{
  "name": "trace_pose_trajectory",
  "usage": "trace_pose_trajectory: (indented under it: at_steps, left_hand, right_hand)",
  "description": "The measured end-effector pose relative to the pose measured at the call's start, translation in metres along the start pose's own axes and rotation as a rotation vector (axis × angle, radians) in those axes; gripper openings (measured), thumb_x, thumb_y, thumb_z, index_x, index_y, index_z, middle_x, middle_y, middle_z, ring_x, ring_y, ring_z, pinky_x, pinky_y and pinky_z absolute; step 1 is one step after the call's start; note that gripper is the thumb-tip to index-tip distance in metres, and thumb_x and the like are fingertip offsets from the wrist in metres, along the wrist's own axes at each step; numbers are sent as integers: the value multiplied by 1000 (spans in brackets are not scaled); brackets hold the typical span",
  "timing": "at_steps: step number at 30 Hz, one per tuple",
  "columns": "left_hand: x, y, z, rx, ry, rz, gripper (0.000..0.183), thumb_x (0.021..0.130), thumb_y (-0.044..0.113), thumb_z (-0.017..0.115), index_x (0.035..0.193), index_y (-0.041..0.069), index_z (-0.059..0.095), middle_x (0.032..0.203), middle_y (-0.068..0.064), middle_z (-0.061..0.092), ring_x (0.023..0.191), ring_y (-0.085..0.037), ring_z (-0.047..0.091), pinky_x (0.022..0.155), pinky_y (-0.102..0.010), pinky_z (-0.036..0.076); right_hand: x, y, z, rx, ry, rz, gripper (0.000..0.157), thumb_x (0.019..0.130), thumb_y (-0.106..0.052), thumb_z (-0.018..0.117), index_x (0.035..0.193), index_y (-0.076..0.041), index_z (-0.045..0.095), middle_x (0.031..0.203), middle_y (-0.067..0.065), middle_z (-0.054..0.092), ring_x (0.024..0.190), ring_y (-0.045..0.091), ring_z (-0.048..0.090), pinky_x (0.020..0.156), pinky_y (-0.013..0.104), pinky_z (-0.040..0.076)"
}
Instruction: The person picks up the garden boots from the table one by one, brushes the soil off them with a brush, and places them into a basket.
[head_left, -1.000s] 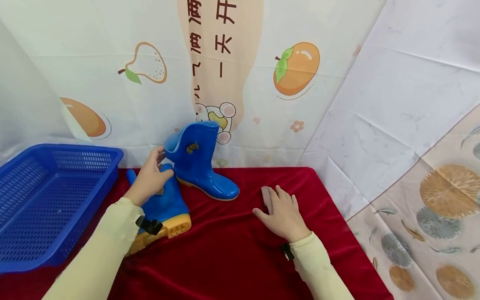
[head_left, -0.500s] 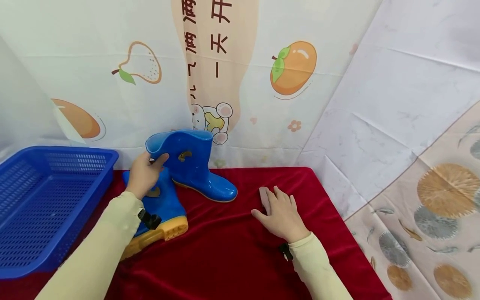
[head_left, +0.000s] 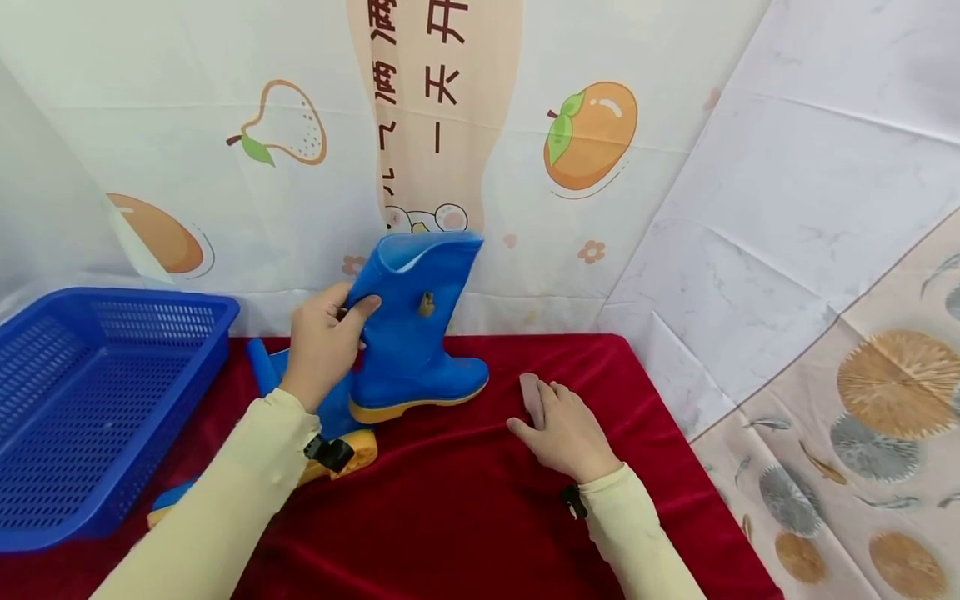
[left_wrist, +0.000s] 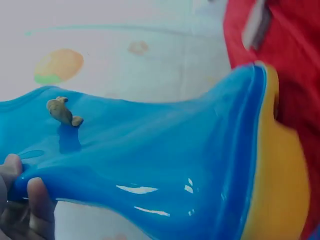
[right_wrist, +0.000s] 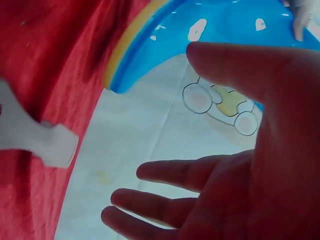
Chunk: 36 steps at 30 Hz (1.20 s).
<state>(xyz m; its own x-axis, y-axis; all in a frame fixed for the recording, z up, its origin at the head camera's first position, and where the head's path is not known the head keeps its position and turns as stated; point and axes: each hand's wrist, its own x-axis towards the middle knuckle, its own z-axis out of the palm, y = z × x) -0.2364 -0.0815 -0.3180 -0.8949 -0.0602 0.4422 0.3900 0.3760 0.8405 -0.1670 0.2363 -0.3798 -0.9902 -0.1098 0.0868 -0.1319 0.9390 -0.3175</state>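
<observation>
My left hand [head_left: 322,342] pinches the back edge of a blue rain boot [head_left: 416,337] between thumb and fingers. The boot is roughly upright with its toe to the right; whether its yellow sole touches the table I cannot tell. A small brown lump [left_wrist: 62,112] sticks to its shaft in the left wrist view. Another blue boot [head_left: 336,410] lies on its side, partly hidden under my left forearm. My right hand [head_left: 566,433] hovers with fingers loosely extended. Near it, on the red cloth, lies a pale greyish-pink object [right_wrist: 55,142] with a narrow neck and wider end.
A blue plastic basket [head_left: 228,312] stands at the left of the table. Red velvet cloth [head_left: 450,517] covers the tabletop, whose edge runs down the right side. A printed white curtain [head_left: 480,142] hangs directly behind the boots.
My left hand has taken hold of the boot's shaft and shifted it slightly right, turning and tilting it. The lying boot's toe now shows below my left sleeve. My right hand has barely moved.
</observation>
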Motion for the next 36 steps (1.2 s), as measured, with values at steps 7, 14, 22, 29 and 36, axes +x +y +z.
trace_pose_trajectory:
  at_steps: [7, 14, 22, 29, 36]
  left_hand:
    - [-26, 26, 2, -192, -56, -90, 31, 93, 35, 58, 107, 7, 65, 68, -16, 57, 60, -24, 62, 60, -34, 56]
    - [-47, 1, 7, -289, -94, -202, 39, 92, 39, 60, 116, 8, 62, 80, -12, 64, 61, -22, 62, 64, -33, 57]
    - [-56, -12, 0, -188, -76, -197, 39, 90, 42, 61, 111, 9, 62, 79, -13, 66, 61, -26, 65, 62, -32, 57]
    - [-54, -24, -12, -119, -198, -196, 46, 92, 41, 59, 122, 7, 54, 100, -13, 68, 72, -20, 69, 71, -27, 57]
    - [-48, -35, -28, -71, -391, -189, 52, 92, 41, 59, 129, 5, 50, 117, -16, 63, 90, -25, 68, 76, -38, 57]
  right_hand:
    - [4, 6, 4, -48, -33, 82, 80, 82, -52, 65, 137, 3, 43, 127, 21, 53, 114, 39, 53, 89, 53, 48]
    - [13, 16, 15, -25, -117, 115, 44, 81, -49, 69, 93, -8, 58, 77, 3, 57, 71, 20, 58, 62, 38, 51]
    - [16, 27, 30, -66, -172, 171, 33, 78, -41, 73, 75, -13, 56, 65, 0, 53, 59, 15, 52, 54, 35, 46]
    - [18, 31, 35, -36, -207, 206, 28, 83, -32, 69, 73, -12, 52, 58, 1, 53, 54, 17, 51, 51, 32, 41]
    - [20, 33, 36, -16, -119, 146, 17, 91, -20, 59, 81, -8, 50, 64, 4, 50, 57, 19, 49, 56, 34, 44]
